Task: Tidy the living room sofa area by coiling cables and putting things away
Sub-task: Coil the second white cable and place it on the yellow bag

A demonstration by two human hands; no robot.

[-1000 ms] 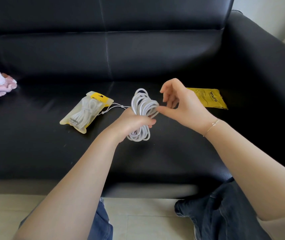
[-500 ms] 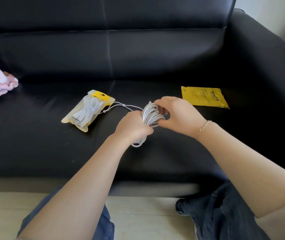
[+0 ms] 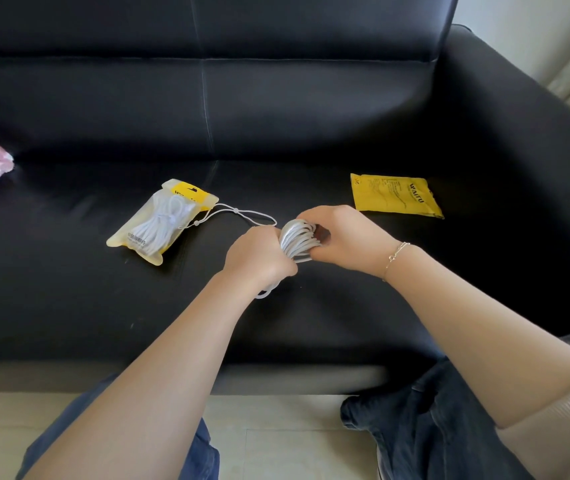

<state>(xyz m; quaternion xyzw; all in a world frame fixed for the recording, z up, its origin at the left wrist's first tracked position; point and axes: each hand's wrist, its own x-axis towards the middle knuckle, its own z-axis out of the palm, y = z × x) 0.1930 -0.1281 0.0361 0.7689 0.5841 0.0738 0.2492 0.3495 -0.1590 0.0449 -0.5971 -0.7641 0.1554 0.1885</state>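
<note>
Gripping one looped white cable bundle (image 3: 298,240): left hand (image 3: 259,256), right hand (image 3: 345,237), both clenched.

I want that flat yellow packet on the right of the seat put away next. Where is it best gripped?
Probably by its near long edge, coming from the front. The flat yellow packet lies flat on the sofa seat with nothing on it, so a thumb-and-finger pinch at that edge should lift it. Both the left hand and the right hand hold the coiled white cable.
</note>
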